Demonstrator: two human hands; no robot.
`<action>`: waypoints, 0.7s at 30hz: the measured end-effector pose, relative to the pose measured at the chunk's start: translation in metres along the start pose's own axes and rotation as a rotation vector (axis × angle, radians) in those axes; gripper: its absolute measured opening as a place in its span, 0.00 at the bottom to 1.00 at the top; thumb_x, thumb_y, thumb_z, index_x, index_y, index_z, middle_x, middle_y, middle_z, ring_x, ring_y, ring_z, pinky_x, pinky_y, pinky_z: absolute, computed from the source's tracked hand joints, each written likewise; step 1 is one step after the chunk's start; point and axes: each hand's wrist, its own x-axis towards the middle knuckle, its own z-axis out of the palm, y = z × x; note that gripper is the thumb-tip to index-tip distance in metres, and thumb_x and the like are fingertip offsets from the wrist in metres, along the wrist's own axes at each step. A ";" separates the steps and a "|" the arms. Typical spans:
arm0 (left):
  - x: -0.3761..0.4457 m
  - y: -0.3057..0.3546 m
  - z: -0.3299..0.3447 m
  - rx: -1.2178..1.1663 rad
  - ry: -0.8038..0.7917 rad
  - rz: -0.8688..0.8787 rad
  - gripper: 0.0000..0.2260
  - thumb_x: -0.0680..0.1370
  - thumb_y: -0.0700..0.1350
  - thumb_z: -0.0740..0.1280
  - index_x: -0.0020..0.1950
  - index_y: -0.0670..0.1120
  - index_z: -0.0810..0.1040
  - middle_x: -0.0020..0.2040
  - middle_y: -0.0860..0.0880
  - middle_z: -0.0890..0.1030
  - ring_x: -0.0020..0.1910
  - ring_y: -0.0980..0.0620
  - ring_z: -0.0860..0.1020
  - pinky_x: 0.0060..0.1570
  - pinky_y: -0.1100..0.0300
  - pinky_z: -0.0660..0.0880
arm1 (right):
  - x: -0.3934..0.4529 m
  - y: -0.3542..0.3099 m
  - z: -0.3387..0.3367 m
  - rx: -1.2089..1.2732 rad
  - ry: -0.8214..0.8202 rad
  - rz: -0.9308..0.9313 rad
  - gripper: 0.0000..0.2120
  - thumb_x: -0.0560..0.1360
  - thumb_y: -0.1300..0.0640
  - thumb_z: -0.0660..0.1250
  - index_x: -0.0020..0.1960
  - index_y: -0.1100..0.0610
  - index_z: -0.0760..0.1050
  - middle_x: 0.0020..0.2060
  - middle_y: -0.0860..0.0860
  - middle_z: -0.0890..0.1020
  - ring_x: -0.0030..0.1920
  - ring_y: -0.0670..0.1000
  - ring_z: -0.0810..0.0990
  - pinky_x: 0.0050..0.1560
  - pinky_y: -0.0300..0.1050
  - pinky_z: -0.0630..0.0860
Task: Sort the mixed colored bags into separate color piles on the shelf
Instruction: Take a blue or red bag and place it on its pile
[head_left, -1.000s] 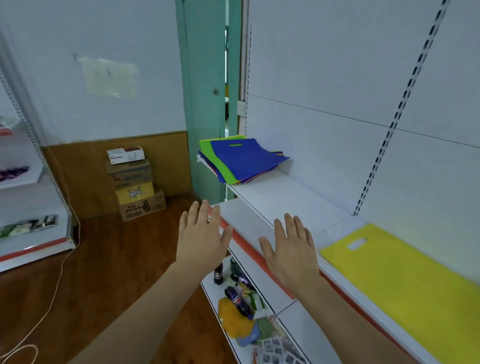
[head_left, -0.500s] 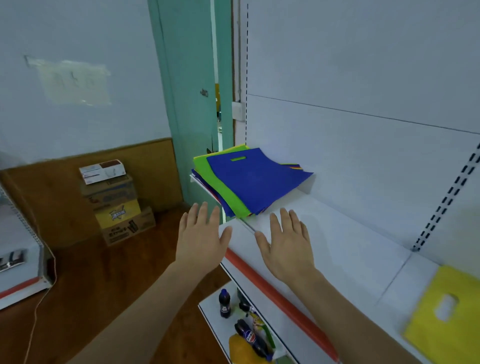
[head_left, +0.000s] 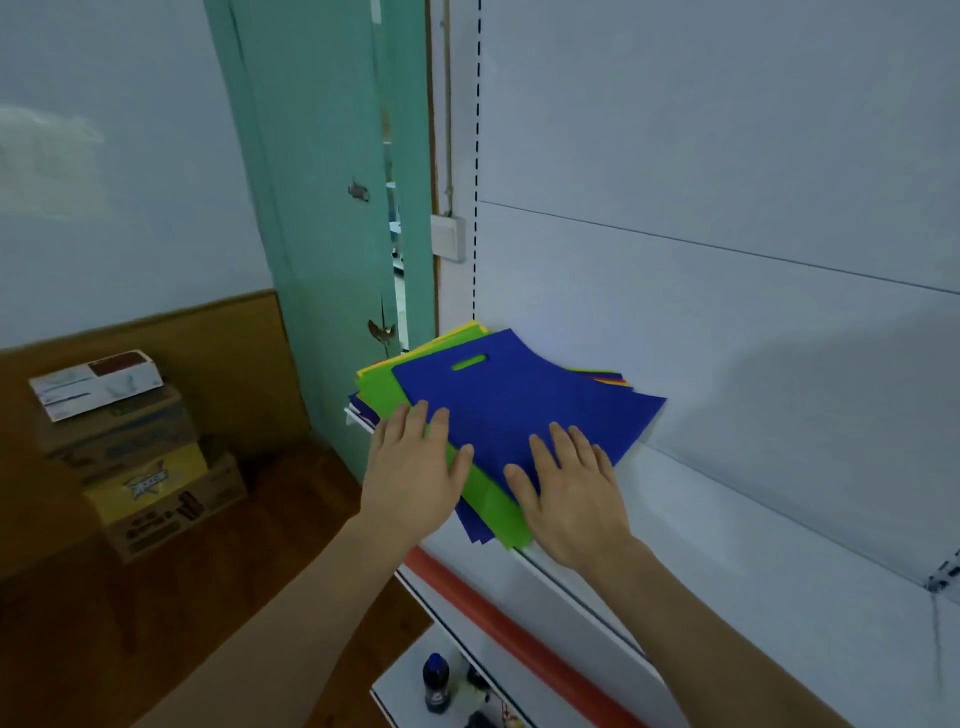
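The blue bag (head_left: 524, 410) looks matt, finely textured cloth; the shelf (head_left: 753, 561) smooth; the boxes (head_left: 140, 467) cardboard.

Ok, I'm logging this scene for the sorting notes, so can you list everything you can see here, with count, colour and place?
blue bag: one, blue, top of the mixed stack at the shelf's left end
green bag: one, green, directly under the blue bag
other bags: count unclear, yellow, red and blue edges showing lower in the stack
shelf: one, white, runs to the right
red strip: one, red, along the shelf's front edge
cardboard boxes: stacked, brown and yellow, on the floor at left
door: one, teal, behind the stack
bottle: one, dark, on the lower shelf
left hand: open, fingers over the stack's left side
right hand: open, flat over the blue bag
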 end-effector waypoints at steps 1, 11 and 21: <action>0.012 -0.005 0.004 -0.005 -0.002 0.025 0.31 0.85 0.65 0.51 0.82 0.48 0.64 0.81 0.44 0.66 0.82 0.41 0.60 0.81 0.43 0.57 | 0.007 -0.003 0.003 -0.009 -0.018 0.014 0.41 0.81 0.29 0.36 0.84 0.50 0.60 0.85 0.53 0.57 0.84 0.57 0.52 0.83 0.61 0.51; 0.098 -0.047 0.037 0.042 -0.167 0.298 0.44 0.79 0.75 0.43 0.86 0.48 0.53 0.85 0.37 0.53 0.84 0.38 0.48 0.82 0.40 0.46 | 0.008 -0.033 0.013 -0.044 -0.041 0.235 0.29 0.84 0.36 0.51 0.82 0.45 0.63 0.83 0.46 0.60 0.84 0.52 0.53 0.83 0.57 0.50; 0.091 -0.025 0.051 -0.004 -0.103 0.495 0.28 0.82 0.66 0.54 0.73 0.48 0.72 0.64 0.44 0.80 0.64 0.41 0.75 0.65 0.44 0.71 | -0.013 -0.028 0.003 -0.073 0.130 0.863 0.30 0.82 0.34 0.57 0.76 0.51 0.68 0.77 0.59 0.66 0.77 0.63 0.64 0.73 0.61 0.68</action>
